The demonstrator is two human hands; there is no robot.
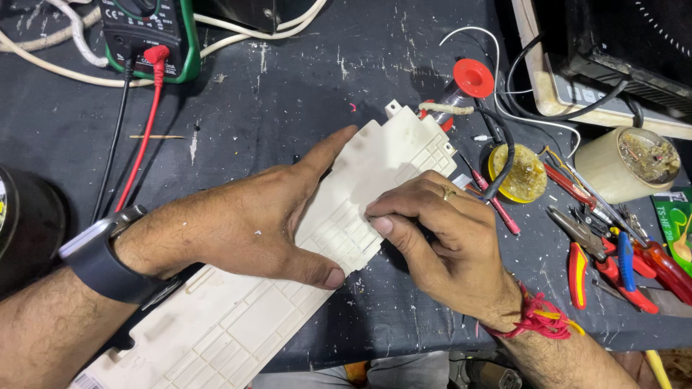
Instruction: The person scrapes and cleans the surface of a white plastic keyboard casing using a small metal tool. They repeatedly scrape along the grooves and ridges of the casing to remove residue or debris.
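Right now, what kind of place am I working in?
Probably an electronics repair bench. A multimeter with red and black leads sits on the dark worktop, a solder spool and a tin of flux lie nearby, and pliers are piled at the right.

There was one long cream ribbed plastic panel (288, 288), one green-cased multimeter (151, 32), one red-capped solder spool (468, 81), one round yellow flux tin (522, 173), and two hands.

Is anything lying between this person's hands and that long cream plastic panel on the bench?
Nothing visible. The left hand lies flat on the cream plastic panel, thumb and index finger spread along its edges. The right hand presses its fingertips straight onto the ribbed surface. The pliers and tools lie off to the right.
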